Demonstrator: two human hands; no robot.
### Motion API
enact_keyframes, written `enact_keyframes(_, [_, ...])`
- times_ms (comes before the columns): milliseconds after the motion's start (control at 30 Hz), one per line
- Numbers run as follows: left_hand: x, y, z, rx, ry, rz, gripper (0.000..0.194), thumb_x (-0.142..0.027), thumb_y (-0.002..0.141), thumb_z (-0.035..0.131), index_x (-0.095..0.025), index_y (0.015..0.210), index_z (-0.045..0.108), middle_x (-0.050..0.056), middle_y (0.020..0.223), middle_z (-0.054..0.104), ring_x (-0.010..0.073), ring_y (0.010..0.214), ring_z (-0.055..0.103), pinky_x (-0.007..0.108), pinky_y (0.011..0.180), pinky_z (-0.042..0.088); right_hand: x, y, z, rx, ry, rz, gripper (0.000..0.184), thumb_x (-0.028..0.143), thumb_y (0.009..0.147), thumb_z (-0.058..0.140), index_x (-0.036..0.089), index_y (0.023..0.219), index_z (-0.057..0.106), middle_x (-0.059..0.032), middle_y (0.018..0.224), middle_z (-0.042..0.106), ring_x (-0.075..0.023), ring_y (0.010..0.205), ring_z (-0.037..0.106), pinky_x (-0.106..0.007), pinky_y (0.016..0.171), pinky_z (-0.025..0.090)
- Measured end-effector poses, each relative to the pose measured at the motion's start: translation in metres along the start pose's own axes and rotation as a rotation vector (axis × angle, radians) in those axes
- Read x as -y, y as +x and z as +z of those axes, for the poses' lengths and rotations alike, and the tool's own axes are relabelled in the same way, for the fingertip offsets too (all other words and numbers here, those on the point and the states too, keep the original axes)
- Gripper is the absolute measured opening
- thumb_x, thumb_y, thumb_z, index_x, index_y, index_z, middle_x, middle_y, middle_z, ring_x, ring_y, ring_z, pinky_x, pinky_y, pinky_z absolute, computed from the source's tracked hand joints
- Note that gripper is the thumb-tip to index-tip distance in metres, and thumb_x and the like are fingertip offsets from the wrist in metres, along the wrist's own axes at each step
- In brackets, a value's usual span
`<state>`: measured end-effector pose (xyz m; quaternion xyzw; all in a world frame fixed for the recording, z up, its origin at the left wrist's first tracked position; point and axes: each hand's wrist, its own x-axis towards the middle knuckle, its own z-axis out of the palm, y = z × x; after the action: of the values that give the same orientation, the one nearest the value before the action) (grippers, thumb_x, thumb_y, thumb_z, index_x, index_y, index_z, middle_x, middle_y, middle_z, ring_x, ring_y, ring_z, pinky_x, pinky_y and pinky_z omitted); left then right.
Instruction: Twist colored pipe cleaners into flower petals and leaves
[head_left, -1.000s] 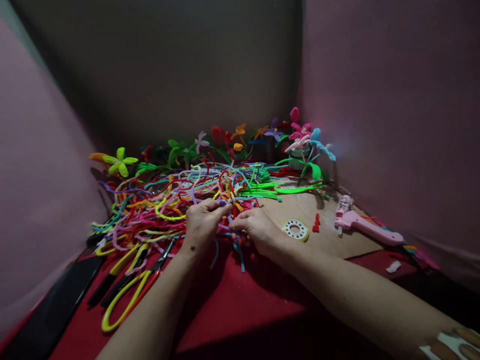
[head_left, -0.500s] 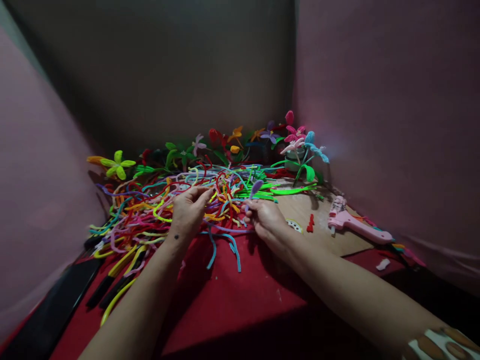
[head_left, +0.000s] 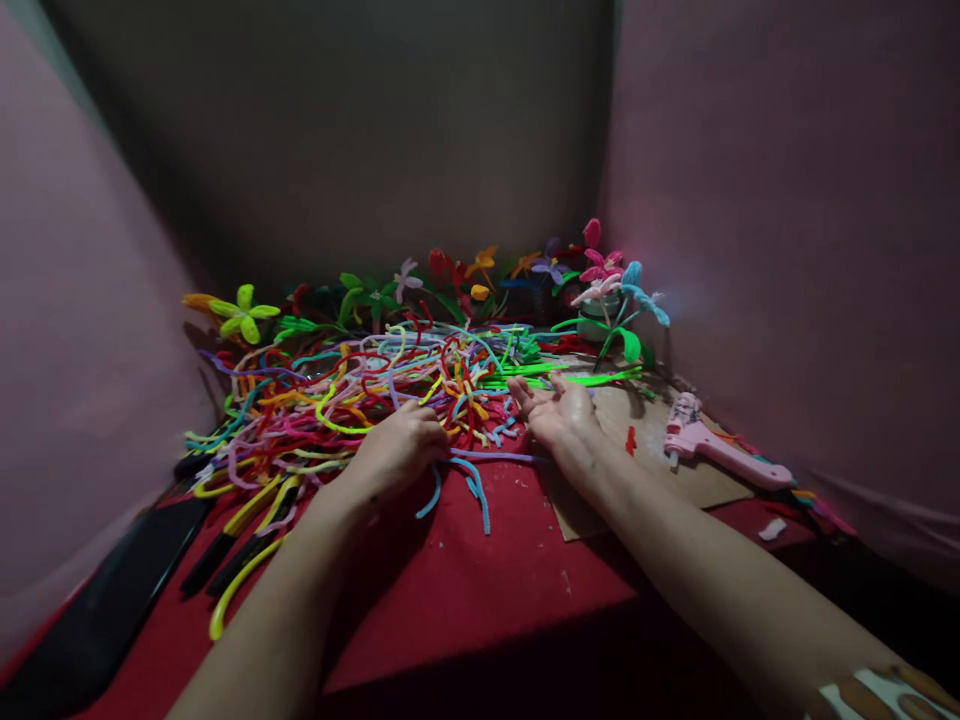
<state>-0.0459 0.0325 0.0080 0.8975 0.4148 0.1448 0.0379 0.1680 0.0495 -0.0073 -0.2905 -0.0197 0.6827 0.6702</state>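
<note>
My left hand [head_left: 405, 447] is closed, its fingertips down at the left end of a long purple pipe cleaner [head_left: 495, 456] on the red cloth. Just below those fingers, blue pipe cleaners [head_left: 480, 495] hang towards the front. My right hand [head_left: 556, 415] lies palm up over the cardboard's left part, fingers apart, and I see nothing in it. The right end of the purple pipe cleaner reaches this hand's edge. Behind my left hand spreads a tangled heap of coloured pipe cleaners [head_left: 300, 425]. Bright green ones [head_left: 525, 372] lie beyond the right fingertips.
A pink glue gun [head_left: 720, 452] and a small red piece [head_left: 631, 440] rest on the cardboard [head_left: 645, 480]. Yellow-handled tools [head_left: 244, 520] lie left, beside a black flat object [head_left: 112, 600]. Pipe-cleaner flowers [head_left: 244, 315] line the back. A white scrap [head_left: 772, 529] lies right.
The purple petal held in my right hand is out of sight, and that hand has turned palm up and opened. My left hand has moved right and down to the purple pipe cleaner.
</note>
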Motion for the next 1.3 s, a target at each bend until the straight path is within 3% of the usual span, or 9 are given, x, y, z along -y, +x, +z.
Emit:
enact_keyframes(200, [-0.006,0.0,0.005,-0.019,0.254,0.076,0.023,-0.017,0.08,0.044,-0.019,0.064,0.06,0.004,0.07,0.056,0.0171,0.071,0.041,0.029,0.067,0.034,-0.005,-0.019,0.006,0.175,-0.118,-0.075,0.009,0.012,0.073,0.04,0.013,0.077,0.049,-0.007,0.064,0.061,-0.0109,0.049,0.056,-0.026,0.051,0.053])
enact_keyframes(433, [-0.005,0.001,0.005,-0.017,0.336,0.085,0.023,-0.019,0.078,0.051,-0.019,0.057,0.06,0.005,0.069,0.057,0.0174,0.07,0.042,0.03,0.067,0.035,-0.015,-0.037,0.007,0.438,-0.249,-0.155,0.014,0.019,0.071,0.049,0.011,0.073,0.059,-0.0035,0.059,0.062,-0.0112,0.043,0.054,-0.025,0.041,0.049])
enact_keyframes(500, [-0.005,-0.001,-0.001,-0.151,0.272,0.092,0.021,-0.022,0.079,0.052,-0.019,0.061,0.062,0.004,0.068,0.058,0.0171,0.071,0.044,0.03,0.067,0.036,-0.018,-0.044,0.005,0.608,-0.315,-0.161,0.017,0.022,0.072,0.049,0.011,0.073,0.061,-0.004,0.061,0.062,-0.0121,0.042,0.054,-0.026,0.038,0.048])
enact_keyframes(633, [-0.009,-0.006,-0.011,-0.617,0.237,0.043,0.016,-0.026,0.08,0.053,-0.02,0.072,0.065,0.003,0.072,0.062,0.0171,0.073,0.047,0.03,0.07,0.038,-0.028,-0.058,0.002,0.911,-0.581,-0.099,0.02,0.027,0.074,0.056,0.008,0.074,0.064,-0.0052,0.064,0.063,-0.0108,0.04,0.054,-0.023,0.036,0.044])
enact_keyframes(733, [-0.017,-0.006,-0.009,-0.742,0.288,0.084,0.013,-0.023,0.079,0.054,-0.019,0.075,0.066,0.003,0.074,0.063,0.0165,0.071,0.047,0.03,0.069,0.039,-0.038,-0.056,0.001,0.766,-0.608,-0.04,0.024,0.034,0.073,0.06,0.012,0.083,0.061,-0.002,0.065,0.062,-0.0088,0.041,0.053,-0.022,0.037,0.047])
enact_keyframes(967, [-0.036,-0.005,0.002,-0.689,0.339,0.151,0.012,-0.022,0.079,0.054,-0.02,0.082,0.065,0.006,0.08,0.062,0.0176,0.077,0.05,0.029,0.072,0.041,-0.045,-0.041,0.0,0.593,-0.532,-0.194,0.021,0.029,0.069,0.064,0.011,0.079,0.06,-0.0009,0.063,0.06,-0.0069,0.043,0.052,-0.021,0.041,0.048])
enact_keyframes(1067, [-0.043,-0.007,0.006,-0.778,0.091,0.055,0.012,-0.026,0.076,0.058,-0.018,0.082,0.064,0.007,0.083,0.061,0.0167,0.078,0.053,0.029,0.073,0.042,-0.038,-0.037,0.002,0.47,-0.438,-0.159,0.016,0.024,0.067,0.066,0.01,0.072,0.058,-0.0011,0.058,0.059,-0.0072,0.042,0.051,-0.02,0.038,0.046])
enact_keyframes(1233, [-0.049,0.003,0.011,-0.452,-0.831,-0.382,0.024,-0.038,0.076,0.056,-0.015,0.071,0.06,-0.002,0.054,0.05,0.0072,0.045,0.042,0.019,0.044,0.034,-0.03,-0.036,0.005,0.411,-0.356,-0.209,0.015,0.017,0.065,0.065,0.012,0.077,0.057,0.0013,0.056,0.059,-0.0076,0.042,0.052,-0.021,0.041,0.048])
enact_keyframes(1300, [-0.047,0.009,0.012,-0.391,-1.202,-0.46,0.027,-0.041,0.073,0.059,-0.014,0.073,0.058,-0.003,0.053,0.048,0.0044,0.04,0.037,0.017,0.039,0.029,-0.032,-0.039,0.005,0.462,-0.415,-0.291,0.017,0.023,0.067,0.064,0.013,0.079,0.057,0.0019,0.056,0.059,-0.008,0.04,0.052,-0.022,0.04,0.047])
